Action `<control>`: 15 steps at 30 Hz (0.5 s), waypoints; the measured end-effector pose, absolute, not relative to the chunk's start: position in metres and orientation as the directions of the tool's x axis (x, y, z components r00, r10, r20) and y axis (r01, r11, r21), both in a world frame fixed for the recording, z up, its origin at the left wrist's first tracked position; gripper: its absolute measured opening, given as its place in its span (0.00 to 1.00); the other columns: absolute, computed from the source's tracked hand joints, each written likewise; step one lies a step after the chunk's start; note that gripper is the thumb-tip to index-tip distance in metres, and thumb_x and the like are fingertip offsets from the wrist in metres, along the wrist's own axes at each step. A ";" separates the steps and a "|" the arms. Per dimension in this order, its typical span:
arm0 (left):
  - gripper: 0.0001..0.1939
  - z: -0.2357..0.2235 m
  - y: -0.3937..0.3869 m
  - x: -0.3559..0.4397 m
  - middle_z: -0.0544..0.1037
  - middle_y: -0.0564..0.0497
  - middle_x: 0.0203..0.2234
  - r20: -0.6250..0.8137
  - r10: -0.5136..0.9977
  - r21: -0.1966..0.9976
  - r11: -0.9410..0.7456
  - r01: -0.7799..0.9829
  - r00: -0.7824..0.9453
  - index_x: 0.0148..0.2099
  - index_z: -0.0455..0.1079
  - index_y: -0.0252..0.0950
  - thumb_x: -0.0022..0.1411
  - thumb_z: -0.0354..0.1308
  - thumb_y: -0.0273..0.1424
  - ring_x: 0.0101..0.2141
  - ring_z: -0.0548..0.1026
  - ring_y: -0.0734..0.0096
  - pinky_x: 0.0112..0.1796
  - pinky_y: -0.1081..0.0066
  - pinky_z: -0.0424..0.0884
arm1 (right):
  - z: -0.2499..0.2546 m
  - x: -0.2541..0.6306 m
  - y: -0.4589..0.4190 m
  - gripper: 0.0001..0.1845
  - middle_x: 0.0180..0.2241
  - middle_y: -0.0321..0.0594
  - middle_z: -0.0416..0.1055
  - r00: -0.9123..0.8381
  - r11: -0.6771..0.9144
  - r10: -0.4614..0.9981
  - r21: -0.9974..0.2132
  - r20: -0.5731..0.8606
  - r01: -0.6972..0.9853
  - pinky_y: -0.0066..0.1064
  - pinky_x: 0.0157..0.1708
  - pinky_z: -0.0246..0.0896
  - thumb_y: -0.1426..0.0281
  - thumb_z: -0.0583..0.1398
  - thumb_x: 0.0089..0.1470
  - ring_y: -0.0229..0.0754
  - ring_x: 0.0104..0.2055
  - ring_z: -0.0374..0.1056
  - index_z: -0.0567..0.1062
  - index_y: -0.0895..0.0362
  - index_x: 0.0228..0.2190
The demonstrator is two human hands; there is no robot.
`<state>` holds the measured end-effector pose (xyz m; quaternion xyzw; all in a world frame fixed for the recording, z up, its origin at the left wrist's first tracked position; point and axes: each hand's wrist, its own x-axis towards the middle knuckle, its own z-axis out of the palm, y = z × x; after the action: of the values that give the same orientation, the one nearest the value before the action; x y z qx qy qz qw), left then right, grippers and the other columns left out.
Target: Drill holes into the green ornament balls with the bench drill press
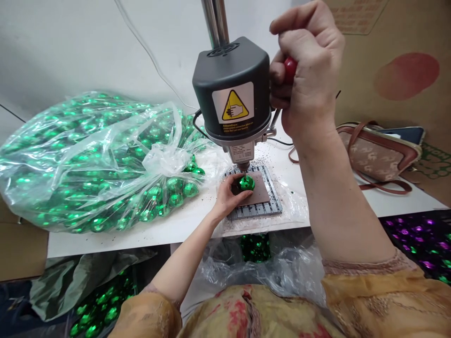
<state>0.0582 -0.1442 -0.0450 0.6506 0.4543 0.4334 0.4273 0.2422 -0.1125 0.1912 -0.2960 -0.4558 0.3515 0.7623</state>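
Observation:
A shiny green faceted ball rests on a flat brown board, gripped at its left side between the thumb and fingers of my left hand. Under the board is the slotted grey base plate of a drill press. Its chuck is directly above the ball; whether the bit touches the ball I cannot tell. My right hand is raised beside the dark motor housing, closed around the red knob of the press lever.
A large clear plastic bag of green balls fills the table's left side. At right lies a brown patterned handbag with a strap. Dark specks surround the press. Below the table are more green balls and purple ones.

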 end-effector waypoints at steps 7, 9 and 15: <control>0.30 -0.046 -0.151 0.067 0.80 0.44 0.48 0.192 0.963 0.949 -0.231 0.213 0.187 0.54 0.77 0.39 0.50 0.78 0.37 0.51 0.77 0.52 0.57 0.54 0.69 | 0.187 0.246 -0.115 0.26 0.13 0.31 0.58 0.342 0.507 0.844 -0.821 0.413 -0.261 0.29 0.11 0.33 0.60 0.51 0.67 0.31 0.13 0.51 0.63 0.54 0.18; 0.30 -0.046 -0.151 0.067 0.80 0.44 0.48 0.187 0.963 0.959 -0.222 0.177 0.192 0.54 0.77 0.39 0.50 0.78 0.36 0.51 0.77 0.52 0.57 0.55 0.69 | 0.182 0.245 -0.122 0.31 0.12 0.32 0.55 0.343 0.553 0.819 -0.792 0.460 -0.260 0.30 0.12 0.34 0.60 0.53 0.66 0.30 0.13 0.52 0.60 0.55 0.12; 0.30 -0.050 -0.149 0.066 0.80 0.44 0.49 0.185 0.961 0.964 -0.217 0.152 0.204 0.55 0.77 0.40 0.51 0.79 0.37 0.52 0.77 0.51 0.59 0.54 0.68 | 0.152 0.239 -0.147 0.34 0.11 0.31 0.49 0.420 0.814 0.570 -0.553 0.706 -0.176 0.31 0.16 0.46 0.57 0.62 0.60 0.29 0.13 0.50 0.53 0.55 0.11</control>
<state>0.0656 -0.1495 -0.0500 0.6348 0.4385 0.4536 0.4462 0.2386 -0.1466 0.1521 -0.2021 -0.4877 0.2279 0.8182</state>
